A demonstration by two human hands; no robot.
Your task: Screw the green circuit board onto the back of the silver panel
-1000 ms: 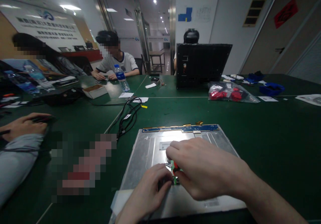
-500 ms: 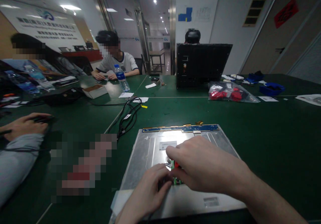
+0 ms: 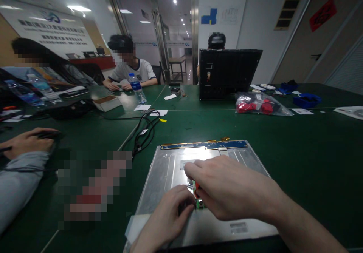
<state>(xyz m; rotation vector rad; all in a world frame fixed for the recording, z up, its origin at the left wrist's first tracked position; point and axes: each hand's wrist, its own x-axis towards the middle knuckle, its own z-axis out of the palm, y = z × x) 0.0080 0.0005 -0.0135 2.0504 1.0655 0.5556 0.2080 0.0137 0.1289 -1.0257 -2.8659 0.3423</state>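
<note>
A metal-backed display panel lies flat in front of me, with a blue circuit strip along its far edge. Over its middle sits a small green circuit board, mostly covered by my hands. My left hand pinches the board's left side, thumb and fingers close together. From above, my right hand closes around a small red part at the board. Its fingers hide most of that part, so its exact kind does not show.
Black cables lie left of the panel. Another person's hand rests on a dark mouse at far left. A black monitor stands across the green table, beside a plastic bag of red items. A water bottle and an open box are farther back.
My right hand has shifted slightly left and its fingers have turned a little over the board, baring more of the board's near end. My left hand stays put.
</note>
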